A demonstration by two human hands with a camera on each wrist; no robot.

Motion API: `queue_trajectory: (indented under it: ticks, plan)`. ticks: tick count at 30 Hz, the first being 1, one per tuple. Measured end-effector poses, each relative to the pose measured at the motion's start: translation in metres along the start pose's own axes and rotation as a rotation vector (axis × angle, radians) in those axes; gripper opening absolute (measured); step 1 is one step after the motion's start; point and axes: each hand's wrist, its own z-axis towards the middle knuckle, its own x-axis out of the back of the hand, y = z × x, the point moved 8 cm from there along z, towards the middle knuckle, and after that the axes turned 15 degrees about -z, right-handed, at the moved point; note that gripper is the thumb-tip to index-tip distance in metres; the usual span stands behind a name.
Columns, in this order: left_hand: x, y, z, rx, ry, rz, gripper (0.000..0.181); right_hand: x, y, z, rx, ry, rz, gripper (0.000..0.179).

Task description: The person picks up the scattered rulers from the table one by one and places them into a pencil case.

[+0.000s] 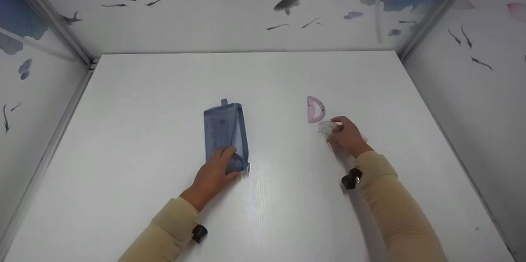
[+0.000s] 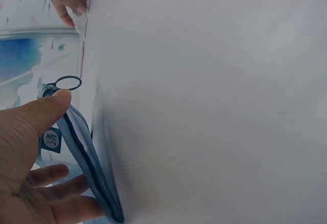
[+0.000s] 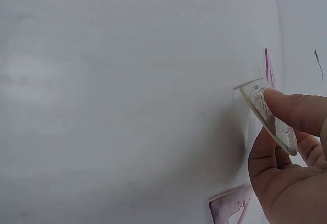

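We've got the left hand (image 1: 211, 175) gripping the near end of the blue rectangular mesh-fabric zip pouch (image 1: 222, 126), thumb by the ring pull (image 2: 69, 82), fingers spread along the zip side; likely steadying it and keeping the mouth reachable. Pouch lies left of centre on the white rectangular table (image 1: 271, 196). Our right hand (image 1: 349, 136) has a narrow thumb-and-finger pinch on a clear plastic measuring piece with printed markings (image 3: 255, 89), tilted, probably so the thin edge can be grasped. Pink semicircular plastic protractor (image 1: 322, 110) lies just beyond; a pink-tinted plastic corner (image 3: 220, 208) shows beside the hand, full shape hidden. Broad tabletop between hands gives sideways room; back edge sits well apart.
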Motion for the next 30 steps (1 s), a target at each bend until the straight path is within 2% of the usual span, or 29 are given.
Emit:
queue_trajectory:
  ticks: [9,16,25,30]
  plan:
    - [-0.0002,-0.0025,0.0008,0.006,0.000,-0.016,0.066,-0.0002,-0.0009,0.0027,0.020,0.009,0.030,0.063]
    - [0.0000,-0.0026,0.0001,0.013,-0.003,-0.025,0.067,-0.0005,-0.0010,0.0034,0.008,0.013,0.054,0.064]
    - [0.0008,-0.0007,0.0007,0.013,-0.002,-0.026,0.067,0.0006,-0.0035,0.0039,-0.005,0.022,0.035,0.058]
    - [0.0002,-0.0019,0.0001,0.023,0.001,-0.024,0.068,0.0004,-0.0064,0.0026,-0.018,0.016,0.079,0.060]
